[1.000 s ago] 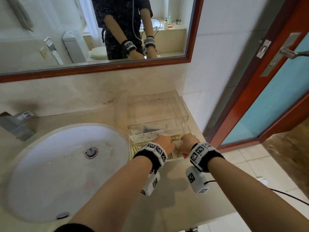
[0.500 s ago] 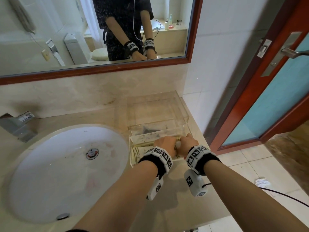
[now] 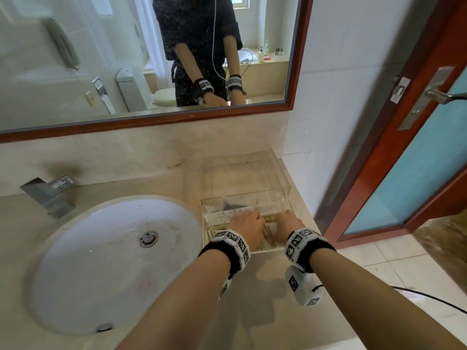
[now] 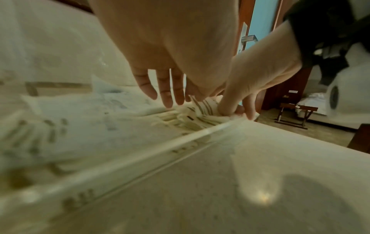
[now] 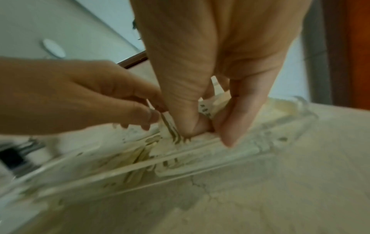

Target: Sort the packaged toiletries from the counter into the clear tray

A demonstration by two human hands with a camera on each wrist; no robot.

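A clear tray [image 3: 285, 183] stands on the counter's right end, against the wall. Its near half holds several flat packets: a white one with grey print [image 3: 218, 216], a dark one [image 3: 230, 204] behind it, and gold-striped ones [image 3: 269, 218]. Both my hands are down inside that near half. My left hand [image 3: 252, 219] pinches the striped packet [image 5: 167, 125] at its left end, the other fingers [image 4: 167, 96] hanging over the pile. Thumb and fingers of my right hand [image 5: 204, 126] pinch the same packet's crumpled right end [image 5: 209, 109]. The tray's front wall [image 4: 160, 150] runs just below both hands.
A white oval sink [image 3: 101, 261] with a chrome faucet [image 3: 50, 195] fills the counter's left. The beige counter [image 3: 265, 299] ends close behind my wrists. A wood-framed mirror [image 3: 151, 121] hangs above. A red-framed door [image 3: 417, 147] is at the right.
Both hands have stayed in the tray's near half and drawn slightly closer together on the striped packet. The view has shifted a little.
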